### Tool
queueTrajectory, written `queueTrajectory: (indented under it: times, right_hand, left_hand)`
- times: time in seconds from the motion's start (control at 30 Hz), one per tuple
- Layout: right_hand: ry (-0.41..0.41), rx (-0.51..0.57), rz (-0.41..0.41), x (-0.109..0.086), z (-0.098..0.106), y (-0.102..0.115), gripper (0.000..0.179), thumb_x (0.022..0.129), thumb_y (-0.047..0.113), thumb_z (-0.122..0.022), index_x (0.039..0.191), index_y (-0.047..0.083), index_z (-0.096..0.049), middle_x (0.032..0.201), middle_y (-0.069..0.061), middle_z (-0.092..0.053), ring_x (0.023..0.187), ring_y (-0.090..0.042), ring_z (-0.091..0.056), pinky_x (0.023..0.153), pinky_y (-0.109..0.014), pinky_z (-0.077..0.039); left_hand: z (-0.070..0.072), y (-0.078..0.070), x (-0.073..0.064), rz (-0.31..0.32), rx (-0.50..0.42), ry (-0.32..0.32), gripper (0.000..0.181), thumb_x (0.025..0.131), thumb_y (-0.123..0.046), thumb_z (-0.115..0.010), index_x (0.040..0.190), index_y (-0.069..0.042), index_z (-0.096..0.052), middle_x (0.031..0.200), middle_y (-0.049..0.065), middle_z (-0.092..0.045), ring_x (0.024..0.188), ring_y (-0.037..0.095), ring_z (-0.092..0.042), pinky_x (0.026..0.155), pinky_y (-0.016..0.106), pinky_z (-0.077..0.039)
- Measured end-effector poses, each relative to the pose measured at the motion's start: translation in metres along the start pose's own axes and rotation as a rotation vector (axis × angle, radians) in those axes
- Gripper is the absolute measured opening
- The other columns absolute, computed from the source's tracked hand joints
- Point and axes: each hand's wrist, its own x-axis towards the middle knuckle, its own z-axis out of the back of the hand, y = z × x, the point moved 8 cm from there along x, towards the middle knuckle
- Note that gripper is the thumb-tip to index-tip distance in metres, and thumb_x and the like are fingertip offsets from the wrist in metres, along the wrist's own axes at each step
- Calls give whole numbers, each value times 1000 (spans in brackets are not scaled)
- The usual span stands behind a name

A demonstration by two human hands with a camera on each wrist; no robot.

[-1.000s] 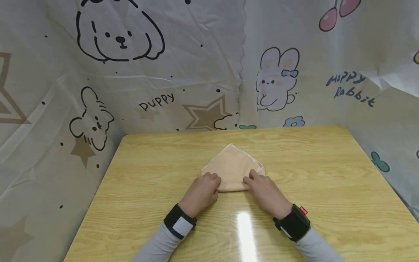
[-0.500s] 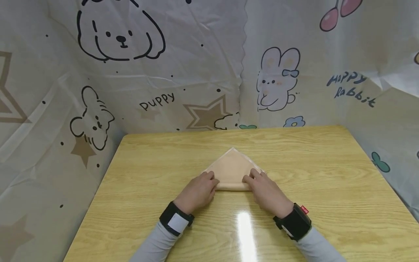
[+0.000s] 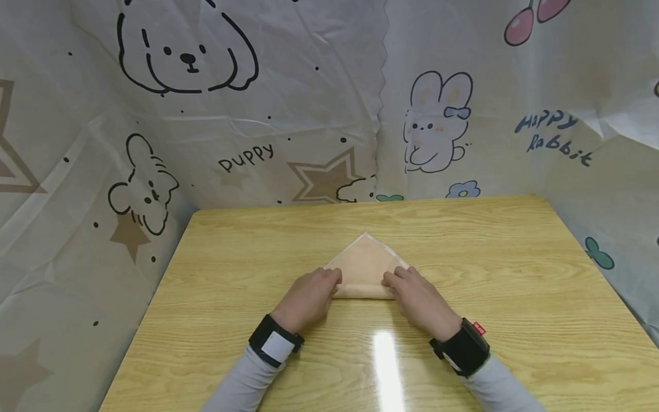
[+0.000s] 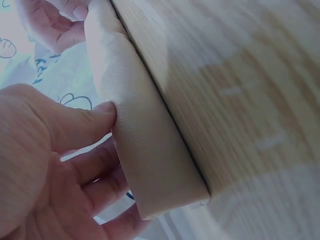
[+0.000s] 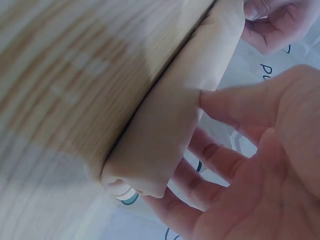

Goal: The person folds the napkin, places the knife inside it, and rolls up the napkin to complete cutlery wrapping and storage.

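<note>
A peach cloth point(image 3: 364, 264) with white edging lies at mid-table, its far corner pointing away. Along the near side it is folded into a thick roll point(image 3: 363, 291). My left hand point(image 3: 307, 298) grips the left part of this roll; the left wrist view shows the thumb point(image 4: 102, 117) pressed against it and curled fingers point(image 4: 102, 192) on its far side. Toward the other end my right hand point(image 3: 423, 302) holds the roll likewise, with the thumb point(image 5: 220, 102) on it in the right wrist view. An end of the roll point(image 5: 120, 185) shows layered folds there.
The wood-grain table point(image 3: 231, 252) is bordered at the back and sides by a printed fabric curtain point(image 3: 319, 103). A bright light reflection point(image 3: 387, 366) falls on the tabletop near the front. Both wrists wear black bands point(image 3: 276, 340).
The near side of the cloth has been rolled further, so less of the flat part shows and its far corner sits closer. My left hand has shifted slightly left.
</note>
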Motion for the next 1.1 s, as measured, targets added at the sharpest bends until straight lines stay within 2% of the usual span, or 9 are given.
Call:
queueTrajectory:
  times: [0.17, 0.27, 0.33, 0.47, 0.53, 0.6, 0.73, 0.87, 1.1]
  right_hand:
    - [-19, -7, -20, 0, 2, 0, 21, 89, 3, -63, 108, 9, -71, 90, -3, -60, 73, -19, -47, 59, -29, -43]
    - [-20, -24, -29, 0, 2, 0, 24, 89, 4, -64, 111, 9, -72, 89, -4, -60, 72, -19, -49, 59, -31, -42]
    - [-21, -23, -34, 0, 2, 0, 25, 89, 4, -64, 112, 9, -72, 89, -4, -59, 72, -19, -49, 59, -31, -43]
    - [-27, -11, -38, 1, 1, -1, 26, 89, 4, -64, 114, 8, -72, 90, -4, -57, 74, -19, -47, 60, -29, -44]
    - [-28, -9, -37, 1, 0, -1, 27, 90, 4, -63, 116, 10, -72, 89, -4, -55, 74, -19, -46, 60, -28, -44]
    - [-26, -25, -34, 1, -1, -2, 31, 90, 4, -64, 119, 14, -70, 89, -3, -53, 73, -18, -44, 59, -27, -42]
    - [-32, -55, -16, 0, -1, 0, 35, 88, 3, -65, 119, 19, -68, 88, -2, -54, 72, -18, -45, 56, -27, -41]
    - [-26, -41, -6, -2, -1, 2, 33, 85, 3, -67, 116, 15, -72, 94, -3, -58, 77, -19, -49, 57, -28, -43]
    - [16, -26, -25, -3, 1, 2, 42, 78, 13, -77, 120, 13, -71, 103, -2, -60, 85, -21, -52, 62, -32, -47]
  left_hand:
    - [5, 5, 1, 40, 4, -78, 12, 95, -16, -61, 87, -15, -70, 86, -2, -57, 78, 14, -49, 61, 30, -48]
    - [8, 8, 1, 67, 52, -125, 12, 91, -18, -66, 89, -18, -78, 94, -1, -61, 84, 18, -45, 66, 32, -46]
    - [8, 7, 1, 74, 53, -137, 13, 90, -16, -67, 93, -18, -80, 94, 0, -62, 82, 17, -46, 65, 31, -46]
    - [7, 5, 1, 76, -10, -116, 12, 93, -11, -62, 98, -9, -73, 84, 0, -61, 71, 12, -52, 59, 27, -50]
    - [6, 4, 1, 78, -39, -98, 8, 93, -10, -61, 97, -9, -68, 80, -1, -60, 67, 11, -53, 56, 27, -49]
    - [6, 4, 0, 88, -39, -82, 5, 90, -10, -64, 94, -11, -65, 79, -2, -58, 66, 11, -51, 55, 26, -48]
    - [4, 5, 1, 87, -13, -70, 10, 83, -12, -70, 93, -11, -67, 82, -2, -54, 70, 10, -48, 58, 26, -47]
    - [1, 4, 1, 85, 9, -69, 8, 81, -10, -72, 89, -11, -70, 83, -2, -55, 69, 9, -50, 60, 27, -49]
    - [1, 1, 2, 79, 38, -74, 5, 80, -7, -70, 78, -12, -71, 75, -3, -51, 59, 9, -47, 53, 27, -45]
